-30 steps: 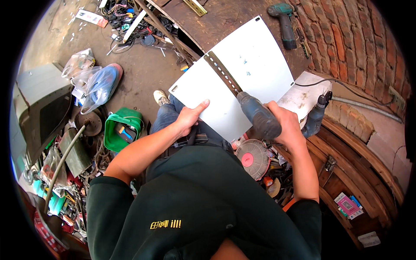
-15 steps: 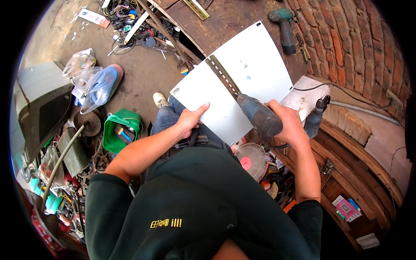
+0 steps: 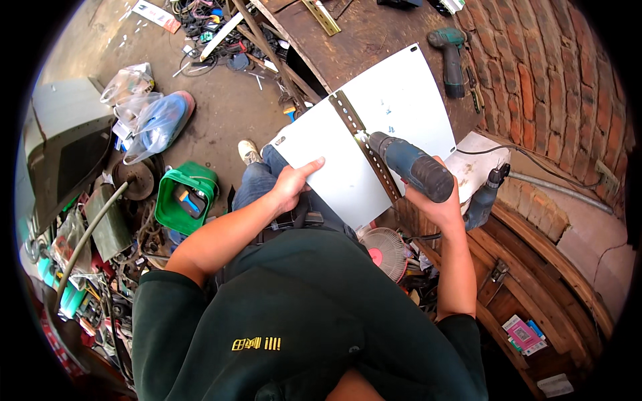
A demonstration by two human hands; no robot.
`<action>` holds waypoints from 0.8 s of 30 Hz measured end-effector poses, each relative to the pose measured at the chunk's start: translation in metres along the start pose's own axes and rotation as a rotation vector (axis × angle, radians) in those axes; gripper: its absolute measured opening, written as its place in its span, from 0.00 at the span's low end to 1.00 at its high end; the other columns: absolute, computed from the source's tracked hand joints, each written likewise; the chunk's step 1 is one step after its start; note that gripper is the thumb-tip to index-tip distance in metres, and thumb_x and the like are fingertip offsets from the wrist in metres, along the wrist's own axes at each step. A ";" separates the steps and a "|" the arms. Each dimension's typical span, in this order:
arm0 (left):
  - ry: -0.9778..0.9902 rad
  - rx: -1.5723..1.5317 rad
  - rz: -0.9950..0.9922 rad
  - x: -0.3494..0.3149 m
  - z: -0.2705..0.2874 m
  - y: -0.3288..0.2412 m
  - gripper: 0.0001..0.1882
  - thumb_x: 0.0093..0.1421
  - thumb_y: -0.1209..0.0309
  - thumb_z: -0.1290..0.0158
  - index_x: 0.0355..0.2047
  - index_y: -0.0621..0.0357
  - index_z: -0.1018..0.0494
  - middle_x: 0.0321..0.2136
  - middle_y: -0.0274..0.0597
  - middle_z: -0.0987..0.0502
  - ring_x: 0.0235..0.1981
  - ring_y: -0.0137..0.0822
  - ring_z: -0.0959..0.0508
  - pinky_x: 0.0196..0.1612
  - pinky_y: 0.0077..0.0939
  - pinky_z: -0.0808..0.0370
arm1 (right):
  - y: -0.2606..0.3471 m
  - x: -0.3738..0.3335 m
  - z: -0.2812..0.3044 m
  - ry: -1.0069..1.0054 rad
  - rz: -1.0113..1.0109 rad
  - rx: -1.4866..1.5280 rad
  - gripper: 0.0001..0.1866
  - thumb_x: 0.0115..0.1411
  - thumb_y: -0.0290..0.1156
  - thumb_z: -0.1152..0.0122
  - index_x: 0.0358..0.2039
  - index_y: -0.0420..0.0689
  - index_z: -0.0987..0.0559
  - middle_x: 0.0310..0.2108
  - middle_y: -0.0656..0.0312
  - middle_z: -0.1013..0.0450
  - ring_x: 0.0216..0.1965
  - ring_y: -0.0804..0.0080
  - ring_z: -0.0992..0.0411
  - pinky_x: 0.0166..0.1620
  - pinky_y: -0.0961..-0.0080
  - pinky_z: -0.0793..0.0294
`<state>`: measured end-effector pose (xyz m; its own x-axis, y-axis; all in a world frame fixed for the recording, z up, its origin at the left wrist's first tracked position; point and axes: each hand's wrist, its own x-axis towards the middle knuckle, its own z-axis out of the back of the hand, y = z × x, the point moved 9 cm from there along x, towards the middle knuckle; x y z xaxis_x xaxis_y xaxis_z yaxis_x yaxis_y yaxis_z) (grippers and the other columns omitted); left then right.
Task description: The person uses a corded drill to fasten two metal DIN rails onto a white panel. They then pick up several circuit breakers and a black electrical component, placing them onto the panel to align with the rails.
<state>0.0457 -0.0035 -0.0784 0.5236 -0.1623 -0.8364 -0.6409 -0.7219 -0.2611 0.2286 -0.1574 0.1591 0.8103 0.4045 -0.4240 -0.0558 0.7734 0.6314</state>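
Observation:
A white panel [image 3: 317, 157] rests tilted over my lap and against the edge of the wooden bench. Across it lies a slotted metal rail [image 3: 346, 117]. My left hand [image 3: 294, 184] grips the panel's near left edge, thumb on top and fingers hidden underneath. In my right hand [image 3: 438, 208] is a cordless drill [image 3: 416, 166], fingers wrapped round its handle. The drill's front end points at the rail's middle; whether its tip touches the rail is too small to tell.
On the wooden bench [image 3: 368, 30] lie another cordless drill [image 3: 453, 63] and a loose metal rail [image 3: 321, 17]. A third drill [image 3: 485, 194] stands at right by the brick wall [image 3: 535, 73]. Below are a pink fan [image 3: 384, 254], a green bucket [image 3: 200, 175] and scattered scrap.
The drill has shifted up along the rail and swung to the right, uncovering the rail's lower part. My left hand keeps its hold on the panel. The whole view has shifted slightly.

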 end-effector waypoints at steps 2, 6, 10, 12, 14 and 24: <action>0.006 -0.182 -0.058 -0.002 -0.003 -0.013 0.31 0.62 0.60 0.37 0.58 0.67 0.31 0.53 0.47 0.23 0.50 0.39 0.21 0.52 0.35 0.25 | -0.001 0.002 -0.002 0.006 0.002 0.013 0.16 0.46 0.24 0.30 0.35 0.41 0.25 0.29 0.59 0.21 0.32 0.74 0.23 0.39 0.74 0.24; 0.029 -0.380 -0.083 -0.004 -0.003 -0.028 0.28 0.64 0.68 0.39 0.60 0.69 0.33 0.55 0.49 0.24 0.56 0.43 0.23 0.61 0.41 0.27 | 0.000 0.005 -0.008 0.019 -0.003 0.003 0.16 0.46 0.25 0.30 0.36 0.40 0.25 0.29 0.60 0.21 0.32 0.74 0.23 0.40 0.74 0.24; 0.093 -0.484 -0.101 -0.002 -0.008 -0.031 0.26 0.66 0.68 0.42 0.60 0.68 0.34 0.56 0.50 0.25 0.56 0.44 0.23 0.60 0.41 0.26 | 0.016 0.009 -0.011 0.070 -0.024 -0.091 0.18 0.46 0.26 0.29 0.37 0.41 0.27 0.29 0.54 0.21 0.33 0.58 0.21 0.40 0.68 0.24; 0.118 -0.522 -0.091 -0.003 -0.008 -0.029 0.26 0.67 0.69 0.43 0.61 0.68 0.35 0.57 0.50 0.26 0.56 0.44 0.24 0.61 0.41 0.26 | 0.032 0.015 -0.013 0.146 -0.042 -0.226 0.19 0.47 0.27 0.29 0.37 0.42 0.28 0.29 0.49 0.22 0.35 0.47 0.22 0.40 0.62 0.24; 0.122 -0.521 -0.106 -0.002 -0.007 -0.029 0.25 0.68 0.69 0.44 0.61 0.67 0.35 0.57 0.50 0.26 0.57 0.43 0.24 0.62 0.40 0.26 | 0.059 0.024 -0.018 0.246 -0.037 -0.448 0.19 0.48 0.29 0.30 0.37 0.43 0.29 0.30 0.46 0.23 0.37 0.41 0.24 0.39 0.57 0.26; 0.113 -0.489 -0.135 -0.002 -0.011 -0.030 0.26 0.67 0.68 0.42 0.61 0.67 0.34 0.57 0.48 0.26 0.57 0.42 0.24 0.61 0.39 0.27 | 0.054 0.038 -0.015 0.251 -0.057 -0.535 0.19 0.44 0.26 0.31 0.34 0.44 0.31 0.27 0.52 0.24 0.33 0.47 0.25 0.39 0.63 0.26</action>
<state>0.0699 0.0114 -0.0639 0.6581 -0.0985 -0.7465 -0.2407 -0.9669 -0.0846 0.2479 -0.0929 0.1672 0.6617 0.4081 -0.6289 -0.3554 0.9094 0.2161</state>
